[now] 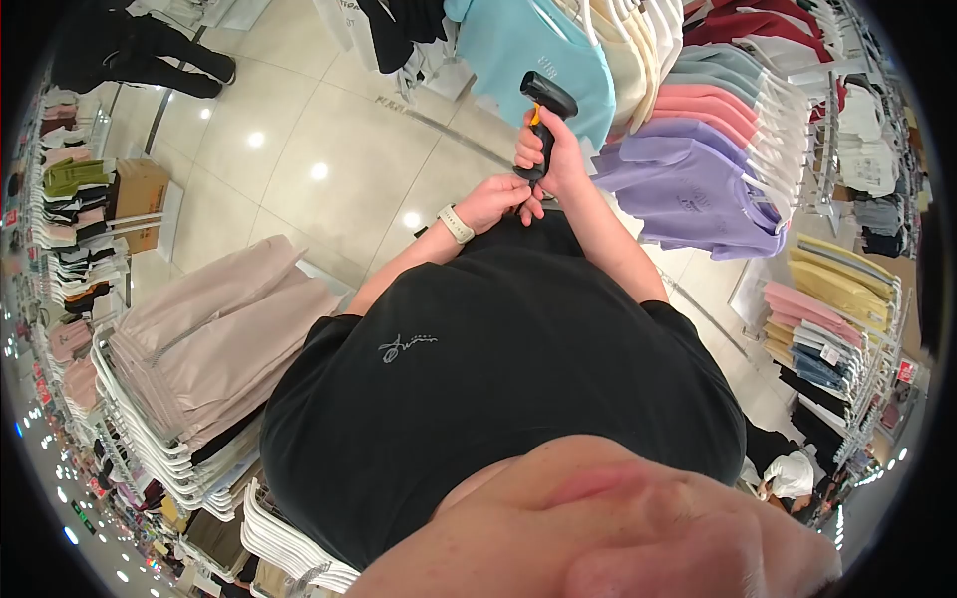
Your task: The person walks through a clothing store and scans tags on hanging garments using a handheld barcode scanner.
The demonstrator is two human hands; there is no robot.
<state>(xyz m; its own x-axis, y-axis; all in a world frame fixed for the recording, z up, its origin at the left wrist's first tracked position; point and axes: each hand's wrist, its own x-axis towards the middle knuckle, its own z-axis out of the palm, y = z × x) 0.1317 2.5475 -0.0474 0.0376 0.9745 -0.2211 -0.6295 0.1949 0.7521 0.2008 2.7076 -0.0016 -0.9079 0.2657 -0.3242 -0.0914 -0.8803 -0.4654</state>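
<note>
Head view: one scanner [550,96], upper centre, grasped in the right hand [568,154]. Left hand [486,202], one watch [456,224] at wrist, fingers bent at the handle's lower end; cannot tell if gripping. One blue top [518,50] near scanner, upper centre; purple shirts [688,184] right, overlapped, count unclear. Open floor [289,149] upper left, edged below by pale garments [214,329]. One person [150,50], upper left corner.

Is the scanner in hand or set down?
In hand: the right hand grips the black scanner, with the left hand at its lower end.
</note>
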